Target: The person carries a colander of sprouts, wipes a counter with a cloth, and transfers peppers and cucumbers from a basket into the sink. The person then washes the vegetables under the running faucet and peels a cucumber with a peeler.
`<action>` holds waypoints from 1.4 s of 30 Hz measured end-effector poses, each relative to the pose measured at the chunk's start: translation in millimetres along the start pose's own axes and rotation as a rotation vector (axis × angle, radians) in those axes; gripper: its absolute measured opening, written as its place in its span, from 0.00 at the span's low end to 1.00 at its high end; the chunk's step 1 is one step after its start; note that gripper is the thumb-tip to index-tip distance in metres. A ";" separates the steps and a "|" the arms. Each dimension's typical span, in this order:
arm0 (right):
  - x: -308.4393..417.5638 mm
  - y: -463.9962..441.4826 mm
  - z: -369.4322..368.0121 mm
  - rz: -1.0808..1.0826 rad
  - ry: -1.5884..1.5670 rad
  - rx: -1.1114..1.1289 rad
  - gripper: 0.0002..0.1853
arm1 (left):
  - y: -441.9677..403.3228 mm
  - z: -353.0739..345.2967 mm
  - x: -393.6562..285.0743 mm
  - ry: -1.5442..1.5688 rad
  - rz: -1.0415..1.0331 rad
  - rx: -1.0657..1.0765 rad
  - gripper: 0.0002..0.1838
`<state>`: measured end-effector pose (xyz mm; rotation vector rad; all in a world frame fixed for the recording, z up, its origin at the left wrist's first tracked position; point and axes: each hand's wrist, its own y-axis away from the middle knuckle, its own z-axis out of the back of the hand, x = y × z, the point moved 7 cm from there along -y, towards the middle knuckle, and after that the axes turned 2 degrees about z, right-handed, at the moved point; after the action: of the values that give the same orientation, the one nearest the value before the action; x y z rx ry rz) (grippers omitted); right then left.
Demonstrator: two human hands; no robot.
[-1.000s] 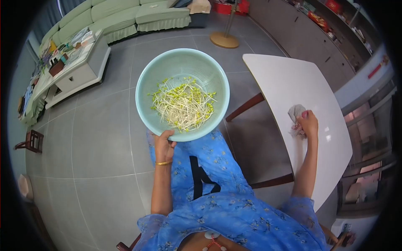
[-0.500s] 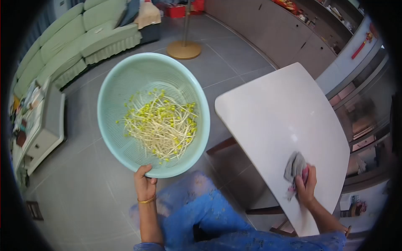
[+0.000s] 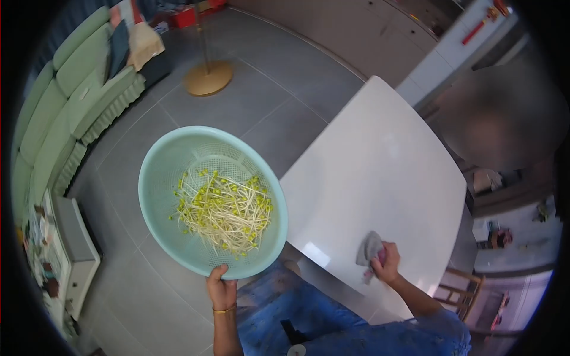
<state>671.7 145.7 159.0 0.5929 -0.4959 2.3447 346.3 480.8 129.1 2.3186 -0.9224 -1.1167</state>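
My left hand (image 3: 222,288) grips the near rim of a pale green plastic colander (image 3: 155,196), thumb over the edge. Bean sprouts (image 3: 228,213) with yellow-green heads lie heaped inside it. The colander is tilted toward me, held over the floor and beside the table's left edge. On the right, my right hand (image 3: 387,264) is closed round a bunched grey and pink cloth (image 3: 371,248), which rests on the white tabletop (image 3: 386,160). Part of the cloth is hidden under my fingers.
A green sofa (image 3: 65,113) runs along the left, with a white coffee table (image 3: 77,255) loaded with small items nearer me. A stand with a round golden base (image 3: 209,78) stands on the grey tiled floor. Cabinets (image 3: 332,24) line the back. A wooden chair (image 3: 463,291) is at right.
My view has turned to the right. The colander sits lower in view, close to the table's edge. My right hand and the cloth appear further left, still at the tabletop.
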 end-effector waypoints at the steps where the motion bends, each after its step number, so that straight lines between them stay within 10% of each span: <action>1: 2.4 -0.7 4.8 -0.005 0.018 0.022 0.27 | 16.8 -23.2 -5.2 -0.023 0.032 0.000 0.22; 14: -11.3 -11.3 112.6 -0.523 0.148 0.408 0.23 | 186.3 -275.3 30.1 -0.245 0.370 0.187 0.26; 22: 71.8 -29.6 270.1 -0.658 -0.767 0.094 0.13 | 245.5 -377.4 110.6 -0.371 0.505 0.259 0.29; 27: 169.9 -54.9 384.5 0.116 -0.441 -0.199 0.13 | 293.4 -464.4 166.9 -0.304 0.598 0.357 0.18; 42: 101.2 62.4 461.2 -0.459 -0.054 -0.759 0.08 | 378.1 -486.5 296.5 -0.851 0.819 0.499 0.22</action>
<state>690.4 -73.2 581.6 0.3490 -1.0743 1.5470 725.3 40.5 489.7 1.3523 -2.3875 -1.5682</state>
